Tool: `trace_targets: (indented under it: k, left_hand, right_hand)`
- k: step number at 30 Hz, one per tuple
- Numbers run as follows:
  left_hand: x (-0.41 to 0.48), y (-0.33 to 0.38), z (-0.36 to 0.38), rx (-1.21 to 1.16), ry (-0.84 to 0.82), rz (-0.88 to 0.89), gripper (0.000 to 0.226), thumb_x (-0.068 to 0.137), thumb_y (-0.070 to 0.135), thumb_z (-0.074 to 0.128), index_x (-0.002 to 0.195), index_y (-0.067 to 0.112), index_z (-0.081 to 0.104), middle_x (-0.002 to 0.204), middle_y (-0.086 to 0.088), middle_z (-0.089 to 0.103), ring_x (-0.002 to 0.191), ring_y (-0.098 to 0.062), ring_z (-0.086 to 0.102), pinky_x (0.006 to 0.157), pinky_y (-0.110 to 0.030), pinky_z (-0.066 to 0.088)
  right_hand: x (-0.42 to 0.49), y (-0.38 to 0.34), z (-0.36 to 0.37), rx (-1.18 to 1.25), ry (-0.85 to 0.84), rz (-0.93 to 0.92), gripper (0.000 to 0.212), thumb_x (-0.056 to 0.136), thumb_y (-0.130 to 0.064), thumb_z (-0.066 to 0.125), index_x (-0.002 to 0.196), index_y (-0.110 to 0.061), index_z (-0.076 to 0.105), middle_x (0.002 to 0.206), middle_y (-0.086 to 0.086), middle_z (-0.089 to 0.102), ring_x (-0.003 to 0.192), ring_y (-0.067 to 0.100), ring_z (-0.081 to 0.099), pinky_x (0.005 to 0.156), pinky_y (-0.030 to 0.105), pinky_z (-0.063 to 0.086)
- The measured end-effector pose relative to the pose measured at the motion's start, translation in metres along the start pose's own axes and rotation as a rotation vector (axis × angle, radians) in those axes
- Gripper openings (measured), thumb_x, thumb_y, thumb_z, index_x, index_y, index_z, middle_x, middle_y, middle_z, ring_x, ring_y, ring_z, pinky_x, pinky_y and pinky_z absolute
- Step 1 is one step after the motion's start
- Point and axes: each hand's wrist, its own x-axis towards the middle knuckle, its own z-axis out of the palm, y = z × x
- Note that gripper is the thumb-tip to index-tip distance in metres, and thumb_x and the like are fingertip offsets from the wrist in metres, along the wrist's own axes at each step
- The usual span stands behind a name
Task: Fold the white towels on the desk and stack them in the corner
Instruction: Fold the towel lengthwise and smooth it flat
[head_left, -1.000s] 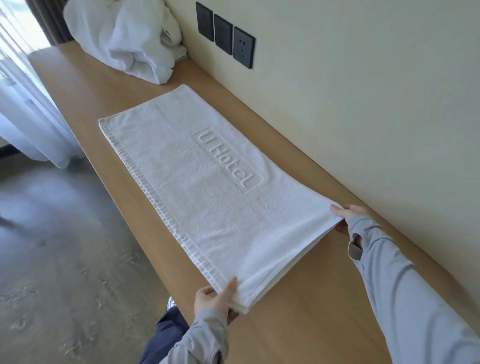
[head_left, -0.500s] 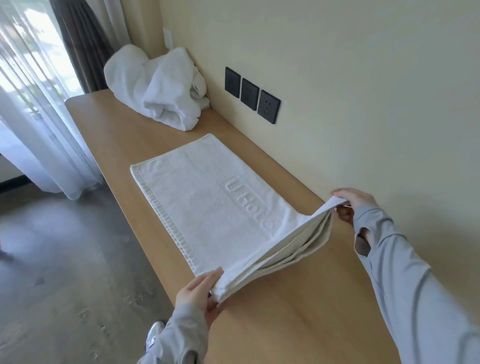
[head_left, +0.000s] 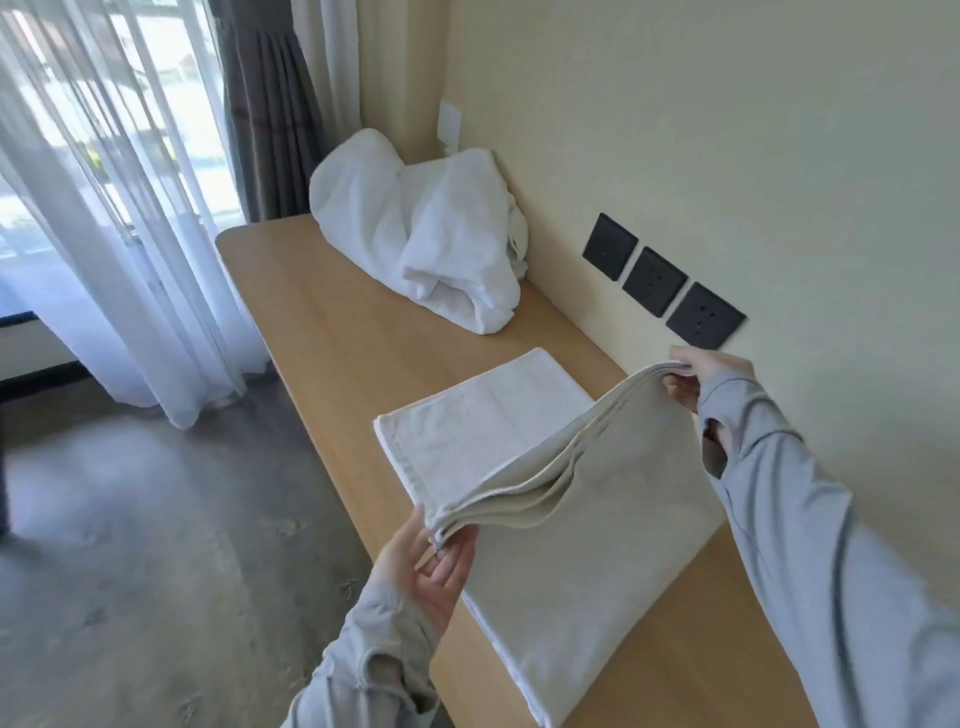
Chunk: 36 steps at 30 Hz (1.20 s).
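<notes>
**On the bench, mid-fold: limp towel, so go for the corners**

At about 5 o'clock in the view, the white towel (head_left: 571, 561) is lying lengthwise on the bench (head_left: 332, 332). It's already doubled into several layers, and its near end is being held up off the wood, I'd guess on its way over to the far end.

The left hand (head_left: 423, 571) is holding the outer corner of that raised edge at 6 o'clock, palm up, fingers (head_left: 457, 556) clamped on the stacked layers. The right hand (head_left: 701, 376) is pinching the wall-side corner at 3 o'clock, just below the black wall sockets (head_left: 654, 280).

It looks like thick terry: light, totally limp, not slippery, nothing to break. The edge is sagging between the hands and the layers are fanning apart, so the corners seem like the right spots, with every layer pinched together and a bit of tension across. Grabbing mid-edge would probably let the corners flop.

Up at 12 o'clock, the heap of unfolded towels (head_left: 415, 234) is sitting in the corner against the wall, well apart from this one.
</notes>
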Motion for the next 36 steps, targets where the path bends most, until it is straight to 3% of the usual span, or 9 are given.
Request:
trace_targets:
  k: [3,5,8,12,15,18,23,27,36]
  left_hand:
    - [0.024,0.038,0.002,-0.086,-0.091,0.003,0.043,0.075,0.016,0.071,0.109,-0.008,0.058,0.105,-0.027,0.066,0.098,-0.035,0.067,0.082,-0.039,0.056]
    - [0.043,0.053,0.001,-0.052,-0.117,0.039,0.047,0.07,-0.001,0.067,0.115,-0.01,0.054,0.107,-0.027,0.065,0.103,-0.032,0.064,0.087,-0.038,0.053]
    - [0.076,0.068,0.004,0.164,-0.036,0.114,0.037,0.075,-0.021,0.056,0.11,-0.013,0.056,0.096,-0.025,0.069,0.087,-0.026,0.069,0.074,-0.03,0.057]
    - [0.111,0.085,0.012,0.542,0.324,0.303,0.01,0.077,0.008,0.074,0.074,0.004,0.065,0.04,-0.002,0.055,0.035,-0.015,0.05,0.043,-0.019,0.044]
    - [0.128,0.095,0.015,0.701,0.334,0.495,0.018,0.076,0.017,0.074,0.06,0.017,0.068,0.039,0.01,0.049,0.043,-0.012,0.039,0.053,-0.017,0.041]
    - [0.146,0.104,0.019,0.762,0.331,0.641,0.026,0.079,0.015,0.072,0.055,0.014,0.064,0.071,0.003,0.055,0.063,-0.012,0.05,0.06,-0.015,0.039]
    - [0.177,0.119,0.026,1.034,0.314,0.734,0.023,0.091,0.019,0.057,0.068,0.015,0.059,0.088,0.004,0.054,0.079,-0.01,0.051,0.077,-0.026,0.036]
    - [0.194,0.128,0.025,1.151,0.393,0.775,0.023,0.091,0.021,0.056,0.069,0.017,0.061,0.086,0.009,0.056,0.075,-0.004,0.052,0.066,-0.02,0.035]
    - [0.205,0.124,0.034,1.341,0.591,0.889,0.033,0.095,0.023,0.046,0.063,0.015,0.049,0.074,0.004,0.051,0.07,-0.02,0.047,0.066,-0.028,0.028]
  right_hand:
    - [0.012,0.005,0.047,0.066,-0.029,0.058,0.018,0.086,-0.001,0.053,0.068,0.002,0.053,0.044,0.015,0.058,0.029,0.019,0.054,0.035,0.023,0.049]
    - [0.022,0.013,0.072,0.101,-0.082,0.116,0.018,0.085,0.005,0.038,0.073,0.005,0.052,0.054,0.022,0.061,0.035,0.027,0.059,0.039,0.029,0.053]
    - [0.04,0.025,0.103,0.057,-0.124,0.139,0.023,0.079,0.02,0.029,0.078,0.011,0.051,0.045,0.021,0.06,0.039,0.029,0.062,0.041,0.031,0.055]
    - [0.067,0.042,0.126,-0.128,-0.145,0.065,0.021,0.078,0.021,0.054,0.072,0.001,0.056,0.052,0.017,0.063,0.039,0.021,0.063,0.047,0.025,0.056]
    - [0.093,0.051,0.133,-0.478,-0.052,-0.058,0.008,0.079,-0.004,0.068,0.075,-0.011,0.066,0.053,0.003,0.062,0.038,0.014,0.057,0.045,0.018,0.05]
    - [0.117,0.057,0.146,-0.732,-0.022,-0.226,0.018,0.082,-0.02,0.064,0.065,-0.018,0.06,0.056,0.0,0.052,0.056,0.021,0.045,0.059,0.02,0.038]
    - [0.153,0.075,0.17,-0.807,-0.137,-0.382,0.043,0.086,-0.018,0.063,0.053,-0.018,0.035,0.081,0.007,0.038,0.07,0.021,0.037,0.061,0.023,0.031]
    - [0.176,0.098,0.183,-0.812,-0.231,-0.328,0.039,0.089,-0.014,0.057,0.059,-0.015,0.031,0.059,-0.001,0.031,0.069,0.019,0.033,0.056,0.027,0.025]
    - [0.2,0.112,0.186,-0.946,-0.147,-0.41,0.039,0.094,-0.027,0.052,0.061,-0.015,0.036,0.056,0.002,0.039,0.068,0.025,0.04,0.059,0.03,0.024]
